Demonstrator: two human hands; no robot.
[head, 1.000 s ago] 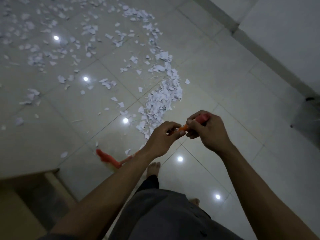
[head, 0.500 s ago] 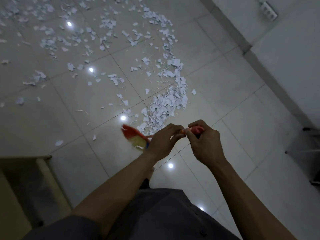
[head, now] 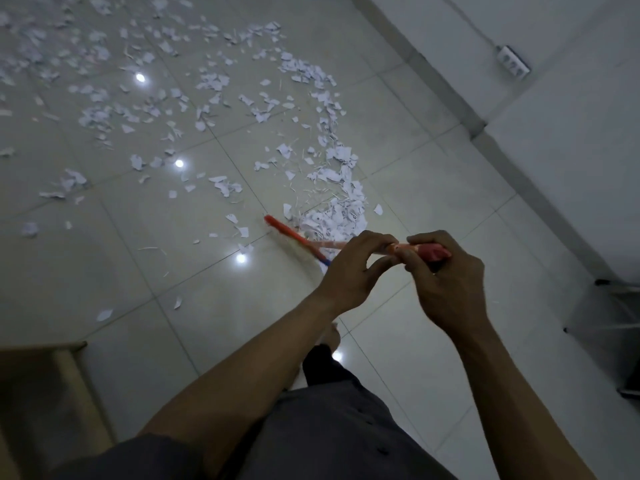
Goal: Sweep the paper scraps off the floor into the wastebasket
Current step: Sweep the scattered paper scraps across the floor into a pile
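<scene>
A person stands over a glossy tiled floor in dim light, seen from the head camera, with both hands closed on a broom; the left hand has its fingers and thumb curled round the pale orange handle, and the right hand, just beside it, wraps the red end cap at the top of the same handle; the handle slants down and away to the red broom head, which sits low over the tiles at the near edge of a heap of paper scraps (blur hides whether the bristles touch the floor); from that heap a curved band of torn white paper runs away toward the top of the frame, and looser scraps lie scattered across the tiles to the left; round bright spots of reflected light dot the floor among them; a bare foot shows below the left wrist, above dark clothing at the bottom of the frame; a white wall runs along the right side, with a power strip lying against it and a cord leading off it; a wooden piece of furniture fills the lower left corner, and a dark metal frame stands at the right edge.
</scene>
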